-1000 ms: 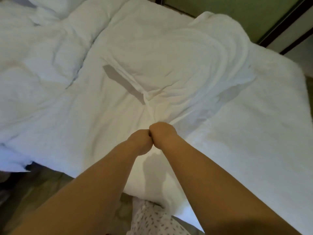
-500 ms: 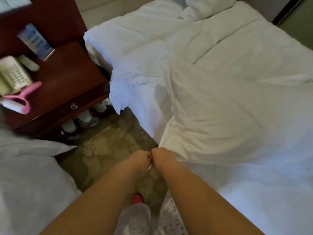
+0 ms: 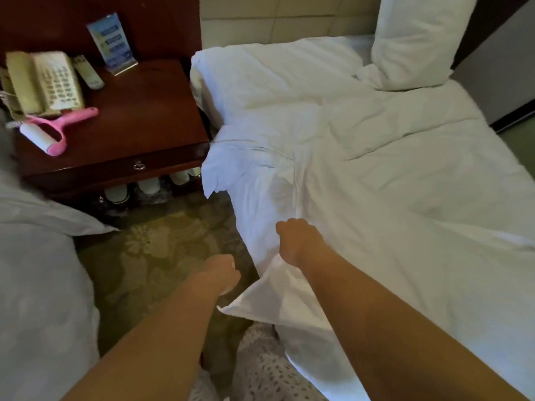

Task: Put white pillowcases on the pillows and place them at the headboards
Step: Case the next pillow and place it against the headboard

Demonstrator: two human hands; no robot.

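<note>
A white pillowcase [image 3: 269,296] hangs over the near edge of the right bed [image 3: 434,256], one corner sticking out over the carpet. My right hand [image 3: 298,241] grips its bunched fabric from above. My left hand [image 3: 221,273] is curled into a fist over the carpet, a short gap left of the pillowcase; a pale scrap shows under its fingers, and whether it holds fabric is unclear. A white pillow [image 3: 414,39] leans upright against the padded headboard [image 3: 275,21] at the bed's far right. The rumpled white duvet [image 3: 376,169] covers the bed.
A dark wooden nightstand [image 3: 130,117] stands between the beds with a telephone [image 3: 43,82], remote [image 3: 88,72], card stand [image 3: 113,41] and pink lint roller [image 3: 52,131]. Cups [image 3: 147,186] sit beneath it. A second bed [image 3: 34,285] is at left, patterned carpet [image 3: 150,256] between.
The view swung from the bed's middle toward the nightstand and headboard. My hands, pressed together on the fabric before, have moved apart; the right one drew the pillowcase up onto the bed edge.
</note>
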